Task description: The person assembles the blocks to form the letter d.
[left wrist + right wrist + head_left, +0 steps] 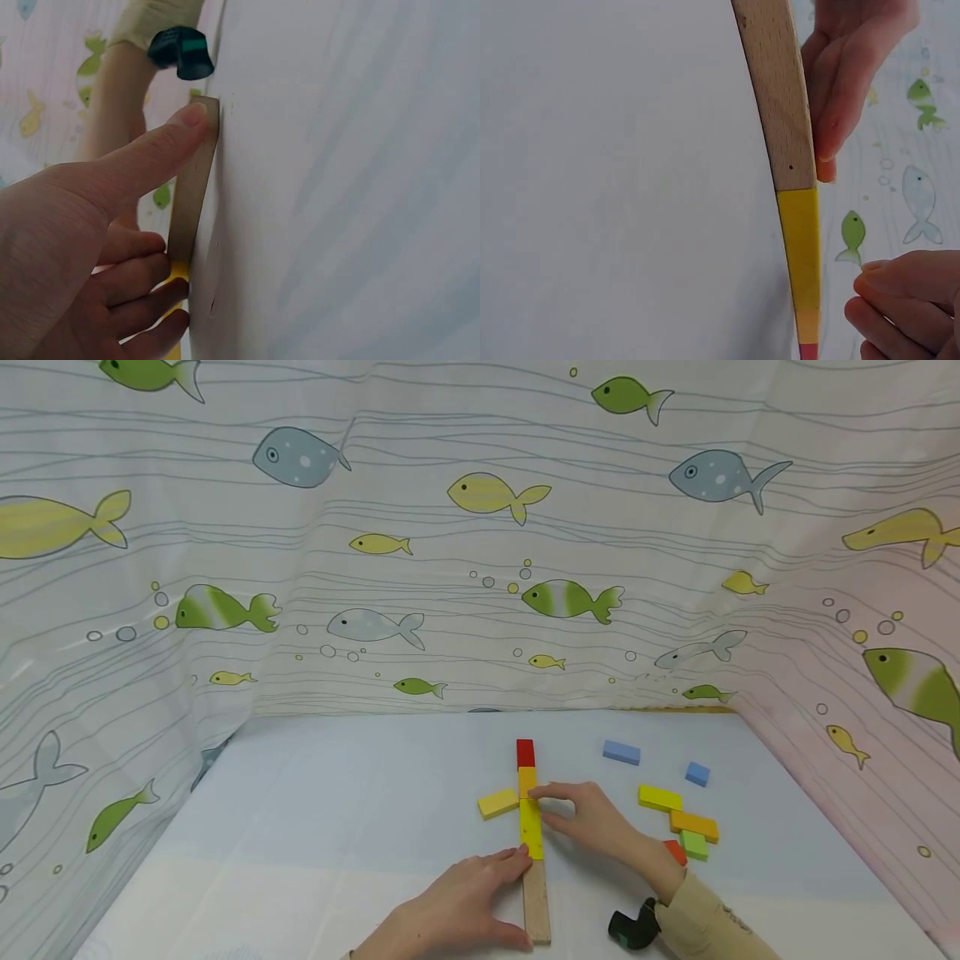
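Observation:
A row of blocks runs away from me: a plain wooden block (pixel 536 906) nearest, then a yellow block (pixel 531 831), an orange block (pixel 527 781) and a red block (pixel 525 753). My left hand (pixel 468 893) lies along the left side of the wooden block. Its thumb touches the near end, and its fingertips are at the join with the yellow block. My right hand (pixel 592 818) hovers over the orange and yellow blocks, fingers bent and apart from the row in the right wrist view, holding nothing. A pale yellow block (pixel 498 804) lies slanted left of the row.
To the right lie a long blue block (pixel 622 752), a small blue block (pixel 697 773), another yellow block (pixel 660 797), a longer orange block (pixel 693 826), a green block (pixel 693 845) and a partly hidden red-orange block (pixel 675 852). A black device (pixel 634 927) sits by the right wrist. Fish-print curtain surrounds the table.

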Demonstrator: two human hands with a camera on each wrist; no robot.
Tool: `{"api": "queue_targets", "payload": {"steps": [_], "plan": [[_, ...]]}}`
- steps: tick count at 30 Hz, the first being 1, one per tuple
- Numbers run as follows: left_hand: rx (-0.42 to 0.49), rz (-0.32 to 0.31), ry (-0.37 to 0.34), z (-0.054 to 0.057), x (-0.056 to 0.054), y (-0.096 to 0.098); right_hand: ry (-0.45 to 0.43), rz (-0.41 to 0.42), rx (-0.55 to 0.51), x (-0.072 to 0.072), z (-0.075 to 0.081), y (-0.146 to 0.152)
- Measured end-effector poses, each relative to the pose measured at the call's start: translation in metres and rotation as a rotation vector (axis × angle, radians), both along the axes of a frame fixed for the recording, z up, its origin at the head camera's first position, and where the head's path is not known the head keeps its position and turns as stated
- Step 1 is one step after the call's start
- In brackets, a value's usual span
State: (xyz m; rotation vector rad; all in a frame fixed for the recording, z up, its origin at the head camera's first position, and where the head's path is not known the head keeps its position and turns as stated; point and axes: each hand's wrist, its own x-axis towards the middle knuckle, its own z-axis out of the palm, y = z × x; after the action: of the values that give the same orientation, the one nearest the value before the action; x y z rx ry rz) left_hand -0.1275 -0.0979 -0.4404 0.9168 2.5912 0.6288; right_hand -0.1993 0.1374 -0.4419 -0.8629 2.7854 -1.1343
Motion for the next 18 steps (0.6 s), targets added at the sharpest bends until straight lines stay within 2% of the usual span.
{"api": "queue_targets", "payload": {"steps": [3,8,11,15,18], "plan": [[0.001,0.000,-0.003,0.001,0.000,0.000,0.007,-0.012,-0.005,0.005,0.002,0.010],[-0.002,0.004,-0.010,0.001,0.001,0.001,-0.025,-0.084,-0.003,0.014,0.007,0.028],[-0.002,0.008,-0.017,0.001,0.001,0.002,0.001,-0.119,0.013,0.017,0.010,0.041],[-0.006,0.016,-0.022,0.000,0.002,0.001,0.055,-0.158,0.023,0.016,0.015,0.059],[-0.006,0.015,-0.022,0.000,0.002,0.001,0.055,-0.177,0.024,0.013,0.021,0.073]]}}
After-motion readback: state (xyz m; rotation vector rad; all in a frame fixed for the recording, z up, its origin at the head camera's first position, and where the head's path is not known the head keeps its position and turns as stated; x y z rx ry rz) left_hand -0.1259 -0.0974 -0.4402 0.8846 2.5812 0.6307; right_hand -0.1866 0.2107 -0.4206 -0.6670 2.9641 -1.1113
